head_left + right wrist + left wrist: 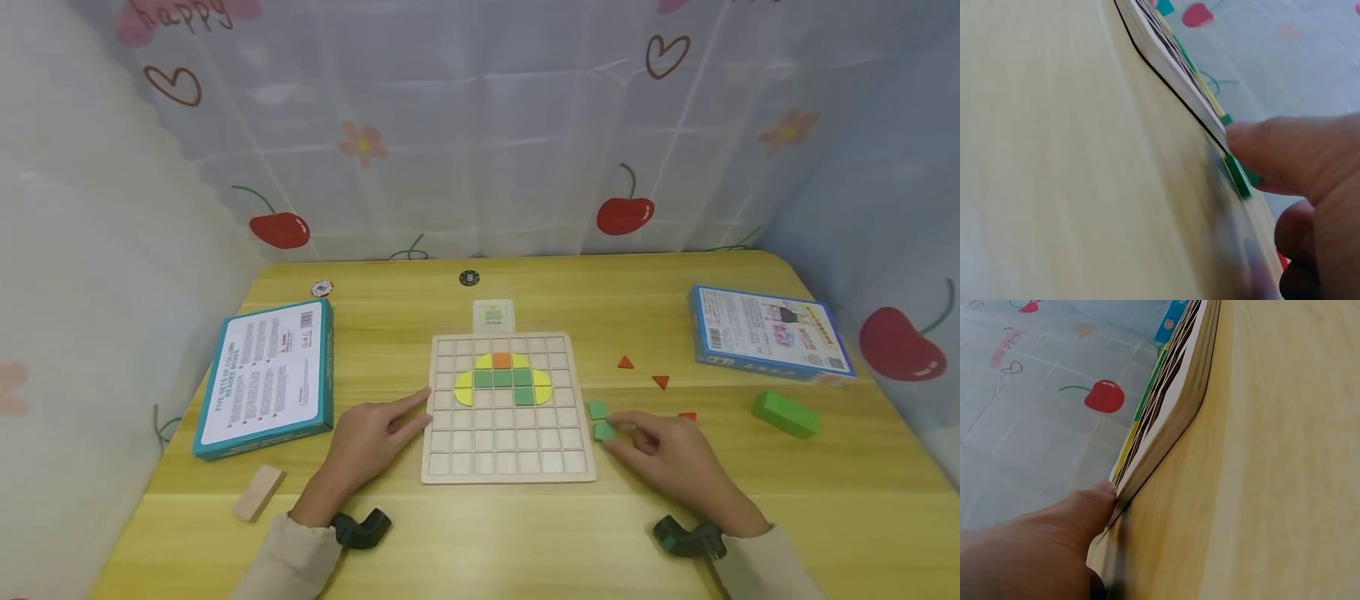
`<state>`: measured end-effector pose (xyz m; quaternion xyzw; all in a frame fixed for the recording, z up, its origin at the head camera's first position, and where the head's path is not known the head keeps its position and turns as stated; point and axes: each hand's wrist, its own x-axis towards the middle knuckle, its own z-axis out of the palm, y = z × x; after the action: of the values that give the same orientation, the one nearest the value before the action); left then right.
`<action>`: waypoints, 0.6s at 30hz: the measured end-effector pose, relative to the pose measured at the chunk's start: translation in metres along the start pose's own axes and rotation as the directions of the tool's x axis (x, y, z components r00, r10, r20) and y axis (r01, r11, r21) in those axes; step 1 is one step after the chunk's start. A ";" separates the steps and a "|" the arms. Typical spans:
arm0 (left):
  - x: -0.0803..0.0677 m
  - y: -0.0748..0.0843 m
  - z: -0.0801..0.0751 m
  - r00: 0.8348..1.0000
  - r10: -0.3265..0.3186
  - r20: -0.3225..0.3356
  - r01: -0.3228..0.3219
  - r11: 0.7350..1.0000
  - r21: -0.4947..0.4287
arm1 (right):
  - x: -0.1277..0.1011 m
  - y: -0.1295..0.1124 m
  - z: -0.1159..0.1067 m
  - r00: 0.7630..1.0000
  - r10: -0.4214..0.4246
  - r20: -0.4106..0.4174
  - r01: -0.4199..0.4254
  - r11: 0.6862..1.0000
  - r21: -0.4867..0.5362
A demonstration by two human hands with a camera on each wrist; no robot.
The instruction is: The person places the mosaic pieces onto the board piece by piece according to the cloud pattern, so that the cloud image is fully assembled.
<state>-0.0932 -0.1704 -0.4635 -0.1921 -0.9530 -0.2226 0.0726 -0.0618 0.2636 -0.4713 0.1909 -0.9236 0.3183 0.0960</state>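
Red piece (687, 416) half hidden behind right hand (675, 467); box (266, 375) print too small to read.

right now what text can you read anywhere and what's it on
"happy" on the curtain, top left, partly cut off.
"FIVE SETS OF COLUMN BEADED BOXES" seems to run along the teal box; its small print is too small to read.
The print on the blue box and on the pattern card is too small to read.
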 end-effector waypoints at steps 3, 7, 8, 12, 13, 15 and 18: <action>0.000 0.001 0.001 1.000 0.001 -0.006 -0.001 1.000 -0.002 | 0.009 -0.004 0.000 1.000 -0.025 0.014 0.024 0.999 0.036; 0.000 -0.001 0.001 1.000 0.001 -0.015 -0.001 1.000 0.014 | 0.030 -0.014 0.002 0.998 -0.031 0.050 0.027 0.996 0.081; 0.000 -0.001 0.001 1.000 0.002 -0.015 -0.001 1.000 0.016 | 0.036 -0.017 0.004 0.998 -0.029 0.055 0.024 0.996 0.086; 0.000 -0.003 0.002 1.000 0.007 -0.007 -0.007 1.000 0.017 | 0.059 -0.033 0.016 0.996 -0.030 0.089 0.022 0.996 0.091; 0.000 -0.003 0.003 1.000 0.007 -0.006 -0.007 1.000 0.015 | 0.065 -0.038 0.021 0.994 -0.046 0.102 0.037 0.995 0.095; 0.000 -0.003 0.003 1.000 0.008 -0.009 -0.008 1.000 0.010 | 0.075 -0.047 0.030 0.989 -0.074 0.124 0.062 0.993 0.101; 0.000 -0.003 0.003 1.000 0.006 -0.014 -0.006 1.000 0.007 | 0.087 -0.056 0.042 0.986 -0.114 0.119 0.103 0.990 0.098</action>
<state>-0.0941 -0.1714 -0.4678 -0.1932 -0.9526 -0.2206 0.0806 -0.1200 0.1709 -0.4473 0.2646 -0.9005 0.3419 0.0465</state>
